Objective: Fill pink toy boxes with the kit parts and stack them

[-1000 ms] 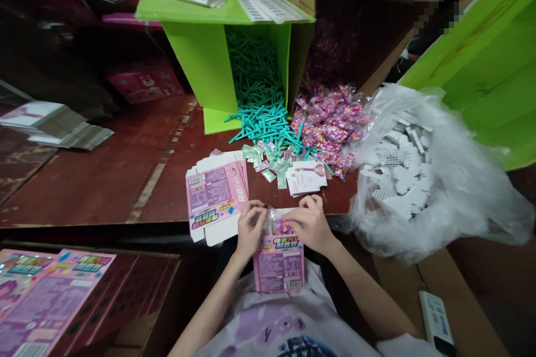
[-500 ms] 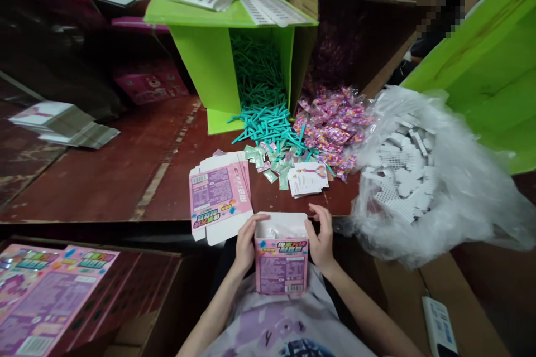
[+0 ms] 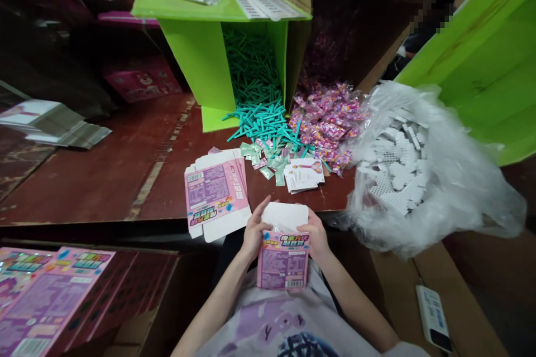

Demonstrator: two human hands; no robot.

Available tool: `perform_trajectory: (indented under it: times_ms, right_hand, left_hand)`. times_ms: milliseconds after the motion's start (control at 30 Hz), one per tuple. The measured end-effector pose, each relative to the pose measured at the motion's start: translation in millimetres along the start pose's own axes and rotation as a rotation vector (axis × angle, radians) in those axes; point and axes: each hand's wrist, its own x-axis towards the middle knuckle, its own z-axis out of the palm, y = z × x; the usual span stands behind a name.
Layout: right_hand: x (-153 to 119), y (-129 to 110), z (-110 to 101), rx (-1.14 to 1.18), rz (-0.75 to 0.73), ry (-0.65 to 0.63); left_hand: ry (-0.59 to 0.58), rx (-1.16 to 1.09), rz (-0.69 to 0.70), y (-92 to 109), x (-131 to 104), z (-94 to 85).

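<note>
At the lower centre of the frame the person holds a small pink box (image 3: 283, 259) upright against the body, its long axis running up and down the frame and its white top flap (image 3: 286, 216) standing up at the far end. The left hand (image 3: 254, 232) grips the box's left edge, fingers curled along the side and thumb lying on the printed front. The right hand (image 3: 316, 235) clasps the right edge the same way, so the box sits between both hands, each equally close to the flap, which lies just above the fingertips. Left of the hands, a stack of flat pink cartons (image 3: 215, 196) rests on the table (image 3: 104, 178), with a heap of teal sticks (image 3: 263, 122) further up
</note>
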Motion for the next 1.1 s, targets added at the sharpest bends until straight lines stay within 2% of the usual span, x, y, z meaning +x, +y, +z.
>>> perform_trajectory:
  times_ms: [167,267,333,400,633,767,867,933,1000,1067,1100]
  right_hand:
    - [-3.5,9.7,2.4,-0.274,-0.264,0.059]
    - [-3.5,13.7,4.7,-0.3,-0.288,0.154]
    - [-2.4,13.6,2.8,-0.324,-0.291,0.147]
    - [-1.7,9.3,-2.9,-0.385,-0.29,0.078]
    - [-8.1,-26.8,-27.6,-0.738,-0.337,-0.32]
    - [-12.7,-37.1,-25.8,-0.937,-0.371,-0.486]
    - [-17.0,-38.4,-19.5,-1.031,-0.415,-0.548]
    - [-19.5,-38.7,-16.9,-0.998,-0.413,-0.574]
    - [-19.5,-39.3,-15.1,-0.83,-0.365,-0.541]
    - [-13.9,-39.2,-9.8,-0.602,-0.334,-0.373]
    - [-8.4,-37.9,-3.9,-0.527,-0.336,-0.254]
  left_hand:
    - [-0.028,0.017,0.146,-11.6,-3.8,-10.1]
    - [0.003,0.155,0.227,-15.9,-6.0,-13.8]
    - [0.063,0.201,0.223,-15.7,-7.7,-13.8]
    - [0.056,0.225,0.227,-12.9,-10.5,-13.5]
    - [-0.215,0.351,0.253,3.4,-24.4,-27.0]
    - [-0.266,0.49,0.314,8.0,-27.7,-38.3]
    - [-0.265,0.585,0.304,13.0,-29.9,-38.7]
    - [-0.264,0.661,0.296,24.5,-37.0,-36.7]
    - [-0.254,0.738,0.35,47.8,-52.4,-37.5]
    - [-0.166,0.814,0.491,82.8,-74.8,-46.1]
    - [-0.066,0.862,0.581,102.8,-86.6,-54.2]
